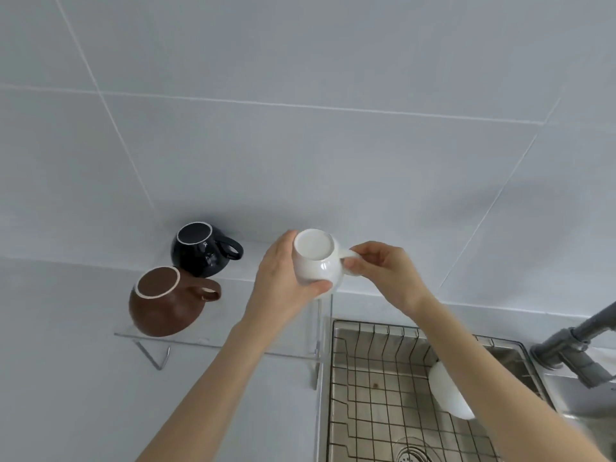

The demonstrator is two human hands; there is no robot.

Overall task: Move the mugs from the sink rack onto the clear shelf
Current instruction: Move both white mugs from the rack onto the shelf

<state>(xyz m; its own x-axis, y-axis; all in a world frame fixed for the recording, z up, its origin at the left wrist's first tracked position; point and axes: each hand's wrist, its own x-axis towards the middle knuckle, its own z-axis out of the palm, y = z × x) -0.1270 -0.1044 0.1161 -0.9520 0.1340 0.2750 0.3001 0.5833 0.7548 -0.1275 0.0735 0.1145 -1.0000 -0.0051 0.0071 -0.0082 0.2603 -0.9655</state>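
Observation:
A white mug [316, 258] is held upside down above the right end of the clear shelf [216, 340]. My left hand [283, 278] wraps around its body, and my right hand [383, 268] pinches its handle. On the shelf a black mug [200, 250] stands upside down at the back, and a brown mug [163, 301] stands upside down in front of it. Another white mug [448, 391] lies in the wire sink rack [376, 378], partly hidden by my right forearm.
The steel sink [506, 358] with a drain at the bottom sits right of the shelf. A grey tap [580, 345] stands at the far right. A tiled wall rises behind, and a white counter lies under the shelf.

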